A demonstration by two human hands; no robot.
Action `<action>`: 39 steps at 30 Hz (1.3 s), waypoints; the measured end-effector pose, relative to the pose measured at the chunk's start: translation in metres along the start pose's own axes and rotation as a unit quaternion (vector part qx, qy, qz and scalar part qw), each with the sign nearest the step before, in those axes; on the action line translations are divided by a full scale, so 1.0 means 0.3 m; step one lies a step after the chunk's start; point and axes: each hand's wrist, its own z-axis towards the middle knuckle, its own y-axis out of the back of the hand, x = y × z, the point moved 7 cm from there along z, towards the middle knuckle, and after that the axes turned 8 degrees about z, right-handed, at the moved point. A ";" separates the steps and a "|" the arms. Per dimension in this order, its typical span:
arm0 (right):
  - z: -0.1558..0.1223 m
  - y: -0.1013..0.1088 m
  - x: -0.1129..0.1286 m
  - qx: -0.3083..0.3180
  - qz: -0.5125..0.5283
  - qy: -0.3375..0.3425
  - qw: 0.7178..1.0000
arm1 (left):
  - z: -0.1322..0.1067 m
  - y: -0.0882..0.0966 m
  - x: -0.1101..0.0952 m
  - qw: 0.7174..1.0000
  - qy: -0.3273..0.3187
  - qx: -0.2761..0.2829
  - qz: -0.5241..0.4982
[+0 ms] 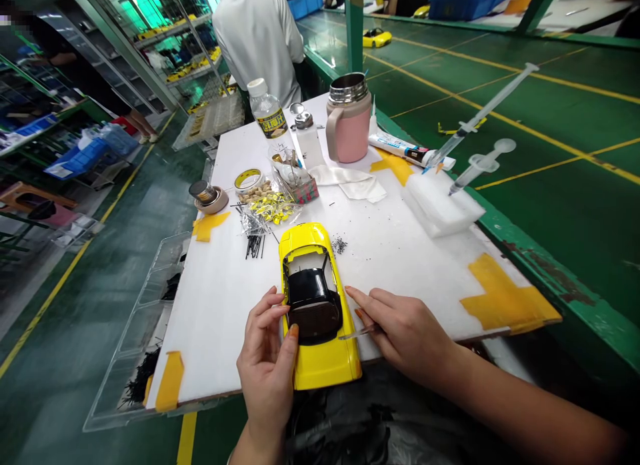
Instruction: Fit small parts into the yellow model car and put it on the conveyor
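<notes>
A yellow model car body point(325, 365) with a black roof lies at the near edge of the white work board. My left hand point(270, 358) grips its left side, thumb on the dark rear window and fingers along the flank. By the right side of the car is my right hand point(400, 325), its fingers closed around a thin metal tool point(356, 333). The tool's tip lies over the car's right rear side; whether it touches is unclear. Tiny black parts point(339, 245) are scattered to the right of the car's front. Black thin sticks point(255, 246) lie to its left.
Bags of small yellow pieces point(276, 208), a tape roll point(247, 179), a bottle point(267, 111), a pump dispenser point(307, 138) and a pink mug point(347, 121) stand farther back. Two syringes point(480, 165) are stuck in a white foam block point(443, 201). A person in white point(257, 38) is beyond the board.
</notes>
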 end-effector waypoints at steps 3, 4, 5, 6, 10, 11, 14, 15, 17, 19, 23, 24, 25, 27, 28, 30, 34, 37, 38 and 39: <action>-0.006 0.007 0.001 -0.008 0.016 0.001 1.000 | 0.001 -0.003 -0.002 1.000 -0.003 0.005 0.002; -0.007 0.006 0.002 -0.006 0.016 0.004 1.000 | 0.002 -0.003 -0.002 1.000 -0.004 0.005 0.002; -0.007 0.004 0.004 -0.002 0.013 0.008 1.000 | 0.002 -0.002 -0.002 1.000 -0.004 0.005 0.001; -0.007 0.001 0.005 0.004 0.008 0.011 1.000 | 0.002 -0.002 -0.002 1.000 -0.003 0.004 0.001; -0.003 -0.007 0.015 0.008 -0.023 0.030 0.999 | 0.000 0.001 -0.002 1.000 -0.001 -0.001 0.005; -0.003 -0.008 0.019 0.007 -0.032 0.035 0.999 | 0.000 0.000 -0.003 1.000 -0.001 -0.001 0.006; -0.008 -0.014 0.025 0.013 -0.049 0.038 0.998 | 0.000 0.000 -0.003 1.000 -0.001 -0.001 0.008; -0.010 -0.018 0.025 0.017 -0.050 0.035 0.998 | 0.000 0.001 -0.002 1.000 0.000 -0.001 0.009; -0.012 -0.022 0.020 0.023 -0.048 0.024 0.998 | 0.001 0.001 -0.003 1.000 0.000 -0.002 0.011; -0.014 -0.023 0.013 0.023 -0.038 0.013 0.999 | 0.002 0.001 -0.006 1.000 -0.004 0.000 0.014; -0.017 -0.013 0.002 0.006 -0.015 -0.003 1.000 | 0.003 -0.001 -0.006 1.000 -0.006 0.000 0.013; -0.017 -0.011 0.001 0.002 -0.010 -0.005 1.000 | 0.004 -0.001 -0.005 1.000 -0.006 0.000 0.014; -0.016 -0.010 0.000 -0.001 -0.006 -0.004 1.000 | 0.004 -0.002 -0.004 1.000 -0.006 0.000 0.015; -0.013 -0.012 0.002 0.000 0.004 0.003 1.000 | 0.005 -0.002 -0.004 1.000 -0.007 0.000 0.019; -0.012 -0.013 0.003 0.002 0.007 0.007 1.000 | 0.005 -0.001 -0.003 1.000 -0.007 -0.001 0.020; -0.010 -0.013 0.005 0.004 0.011 0.014 1.000 | 0.004 0.000 -0.003 1.000 -0.004 -0.003 0.022; -0.016 -0.003 0.008 -0.005 0.026 0.021 0.999 | 0.000 0.004 -0.003 1.000 -0.002 -0.004 0.024; -0.022 0.005 0.014 -0.014 0.036 0.030 0.999 | -0.002 0.005 -0.002 1.000 -0.001 -0.003 0.023; -0.023 0.005 0.014 -0.015 0.037 0.030 0.999 | -0.002 0.005 -0.002 1.000 -0.001 -0.003 0.024; -0.023 0.004 0.015 -0.015 0.036 0.030 0.999 | -0.001 0.005 -0.002 1.000 -0.002 -0.003 0.024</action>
